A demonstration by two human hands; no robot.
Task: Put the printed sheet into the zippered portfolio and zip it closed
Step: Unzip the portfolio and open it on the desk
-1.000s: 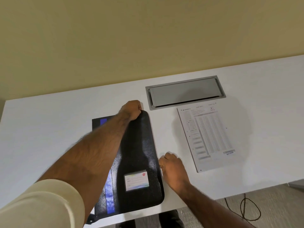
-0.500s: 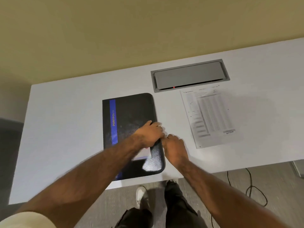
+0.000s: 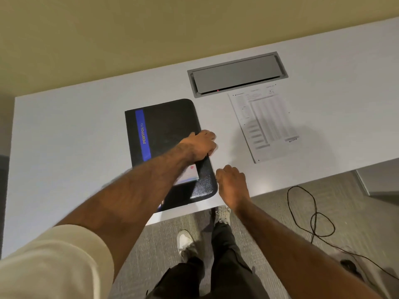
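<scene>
Portfolio [image 3: 164, 126] edge under left fingers [image 3: 210, 137] — sheet [image 3: 265, 126] well apart.

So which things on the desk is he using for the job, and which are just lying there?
For the job:
- black portfolio, flat on the desk, both hands at its right edge: left hand, right hand
- printed sheet, not in the portfolio yet

Just lying about:
- grey cable hatch in the white desk
- black cable on the floor

A white desk [image 3: 64, 147] stands against a plain olive-tan wall [image 3: 151, 29]. A grey cable hatch [image 3: 237, 74] is set into the desk's far side. Below the desk's near edge, a black cable [image 3: 313, 219] loops over grey carpet [image 3: 280, 212].
</scene>
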